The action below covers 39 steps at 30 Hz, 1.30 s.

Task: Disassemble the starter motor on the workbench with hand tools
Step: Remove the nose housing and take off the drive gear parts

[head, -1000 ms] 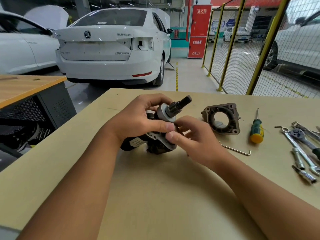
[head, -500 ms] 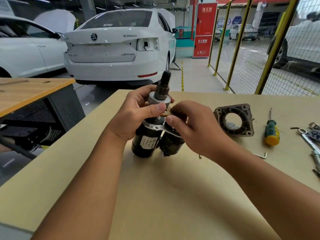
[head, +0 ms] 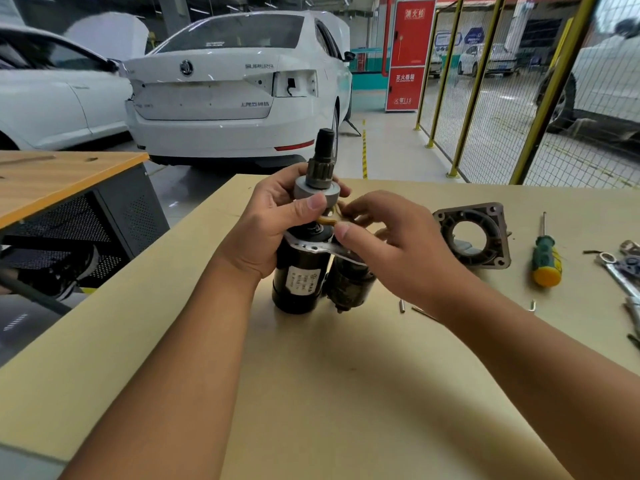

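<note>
The left hand had its grip closed around the grey drive collar at the top of the black cylindrical starter motor, which stood upright on the tan counter with its toothed pinion shaft pointing up, while the right hand pinched a small yellowish part just under that collar. Near the right hand lay the grey cast-metal end housing, then the green-and-yellow-handled screwdriver, with steel wrenches at the counter's right edge and small pins beside the forearm.
</note>
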Motion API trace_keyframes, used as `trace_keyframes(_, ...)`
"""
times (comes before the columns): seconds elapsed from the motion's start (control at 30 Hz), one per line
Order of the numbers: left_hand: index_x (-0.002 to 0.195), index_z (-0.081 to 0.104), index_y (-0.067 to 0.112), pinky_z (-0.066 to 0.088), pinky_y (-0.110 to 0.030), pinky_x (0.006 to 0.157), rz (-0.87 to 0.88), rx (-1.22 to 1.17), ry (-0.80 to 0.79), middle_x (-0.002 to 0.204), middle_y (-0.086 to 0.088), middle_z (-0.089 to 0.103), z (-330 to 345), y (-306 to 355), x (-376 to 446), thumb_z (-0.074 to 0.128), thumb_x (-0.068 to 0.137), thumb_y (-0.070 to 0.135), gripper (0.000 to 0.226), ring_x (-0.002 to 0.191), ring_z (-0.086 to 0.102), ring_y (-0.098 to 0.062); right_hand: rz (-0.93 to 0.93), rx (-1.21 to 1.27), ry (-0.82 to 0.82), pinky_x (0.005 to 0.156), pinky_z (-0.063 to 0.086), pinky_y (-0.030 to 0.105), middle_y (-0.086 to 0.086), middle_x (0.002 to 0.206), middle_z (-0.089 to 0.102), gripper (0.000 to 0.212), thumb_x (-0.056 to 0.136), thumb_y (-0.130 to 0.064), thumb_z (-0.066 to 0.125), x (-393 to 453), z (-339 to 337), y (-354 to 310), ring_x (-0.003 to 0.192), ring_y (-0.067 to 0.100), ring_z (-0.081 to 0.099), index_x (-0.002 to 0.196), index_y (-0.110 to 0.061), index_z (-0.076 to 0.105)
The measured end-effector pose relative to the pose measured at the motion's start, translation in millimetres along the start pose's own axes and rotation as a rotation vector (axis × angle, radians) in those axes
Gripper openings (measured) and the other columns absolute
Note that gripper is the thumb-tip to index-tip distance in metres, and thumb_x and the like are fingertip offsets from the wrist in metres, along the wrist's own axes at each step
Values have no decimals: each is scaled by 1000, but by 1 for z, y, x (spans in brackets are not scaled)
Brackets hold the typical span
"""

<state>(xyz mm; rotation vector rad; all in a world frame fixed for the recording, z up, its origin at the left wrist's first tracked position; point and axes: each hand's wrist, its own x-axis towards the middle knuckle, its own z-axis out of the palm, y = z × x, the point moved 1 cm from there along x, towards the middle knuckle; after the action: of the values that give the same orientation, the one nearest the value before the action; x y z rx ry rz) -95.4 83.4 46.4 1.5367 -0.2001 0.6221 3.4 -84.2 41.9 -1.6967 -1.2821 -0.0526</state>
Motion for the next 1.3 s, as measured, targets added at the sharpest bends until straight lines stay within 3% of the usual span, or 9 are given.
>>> trace_keyframes(0.13, 117, 61, 1, 59, -44, 87, 13, -47, 48, 115, -17, 69, 2, 0, -1, 84, 80, 44, 60, 102, 67, -32, 207, 391, -151, 91, 58, 45, -7, 126, 66, 81, 67, -54, 86, -25, 6, 24, 115, 14, 65, 137, -40, 48)
trace_keyframes(0.4, 113, 61, 5, 55, -49, 92, 31, -176, 184, 112, -14, 68, 6, -6, 0, 86, 75, 50, 64, 97, 66, -29, 208, 563, 46, 75, 62, 39, -2, 105, 75, 41, 77, -34, 82, -21, 23, 27, 97, 16, 73, 115, -28, 68)
trace_keyframes(0.6, 116, 60, 4, 57, -48, 89, 17, -144, 91, 114, -16, 65, 9, -4, -2, 81, 81, 49, 61, 98, 65, -30, 154, 538, 20, 82, 61, 31, -4, 117, 72, 83, 67, -44, 91, -29, 20, 31, 107, 13, 71, 137, -33, 49)
trace_keyframes(0.77, 117, 57, 2, 57, -52, 93, 16, -127, 83, 114, -16, 65, 13, -4, -3, 84, 77, 52, 70, 103, 65, -34, 151, 584, -86, 67, 53, 24, -5, 95, 74, 38, 77, -6, 80, -26, 23, 27, 84, 10, 69, 109, -22, 70)
trace_keyframes(0.93, 117, 57, 3, 52, -56, 97, 2, -159, 97, 115, -17, 64, 11, -3, -6, 87, 73, 54, 74, 104, 65, -35, 90, 638, -122, 62, 50, 17, -16, 78, 68, 34, 81, 3, 73, -28, 20, 22, 71, 1, 64, 103, -23, 73)
trace_keyframes(1.03, 118, 58, 3, 52, -54, 96, -1, -210, 129, 115, -17, 65, 8, -3, -8, 85, 75, 50, 70, 103, 64, -35, 48, 594, -65, 62, 48, 11, -19, 82, 70, 29, 87, -5, 71, -33, 27, 11, 74, -3, 65, 109, -25, 72)
trace_keyframes(1.13, 121, 58, 3, 52, -52, 95, -20, -199, 185, 111, -18, 66, 1, -3, -7, 74, 87, 35, 49, 102, 64, -35, 22, 451, 37, 76, 58, 29, -10, 99, 74, 25, 88, -22, 71, -33, 31, 2, 94, 8, 69, 112, -26, 71)
trace_keyframes(1.2, 122, 56, 5, 54, -50, 91, 12, -66, 268, 110, -19, 67, 1, 2, -4, 62, 91, 20, 35, 100, 65, -34, 14, 315, 107, 80, 58, 44, -6, 101, 73, 26, 85, -31, 69, -31, 30, -1, 96, 14, 69, 109, -24, 72)
trace_keyframes(1.3, 135, 48, 19, 57, -45, 90, 205, 377, 356, 126, -9, 64, 5, 20, -2, 77, 84, 25, 59, 111, 66, -22, 13, 212, 184, 75, 57, 36, -11, 93, 73, 25, 80, -36, 67, -31, 27, -2, 90, 9, 68, 104, -28, 72)
